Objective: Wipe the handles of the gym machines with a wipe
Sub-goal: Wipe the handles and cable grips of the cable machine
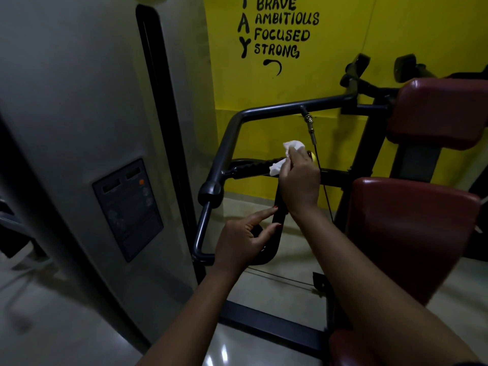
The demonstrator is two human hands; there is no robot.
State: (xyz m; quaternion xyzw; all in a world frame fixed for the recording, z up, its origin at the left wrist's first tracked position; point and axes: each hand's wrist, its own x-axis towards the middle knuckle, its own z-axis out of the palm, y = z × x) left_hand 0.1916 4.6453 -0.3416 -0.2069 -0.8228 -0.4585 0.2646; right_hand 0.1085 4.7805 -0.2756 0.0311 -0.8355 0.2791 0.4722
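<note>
Head view, looking down past two bare forearms into a gym machine.

At centre frame, right hand (298,180) clamped on a white wipe (286,155), fingers folded over it and pressing it onto the right end of a ribbed black grip (253,166) running level across the middle. Wipe bunched, partly sticking up above the knuckles, partly laid against the grip. Likely held this way for rubbing along the ribs toward the left.

Below and left of centre, left hand (241,240) holding the black loop (279,204) dropping beneath that grip. Lower fingers curled round its bottom bend, two upper fingers straight and touching its upright part. Probably steadying the handle against the push of the wiping.

Around these:
- Grey tube frame (229,143) bending from upper centre down to lower left of centre, boxing in the grip on the left.
- Thin black cable (325,196) dropping just right of the right hand, close enough to catch a wrist.
- Dark red seat (412,233) at the right edge, with a matching pad (435,112) above it, crowding the right forearm.
- Tall grey casing (79,101) filling the left half, carrying a dark panel (128,210).
- Yellow wall (343,35) behind, painted with black words: brave, ambitious, focused, strong.
- More handles (356,67) at upper right, too dim to tell clean from dirty.
</note>
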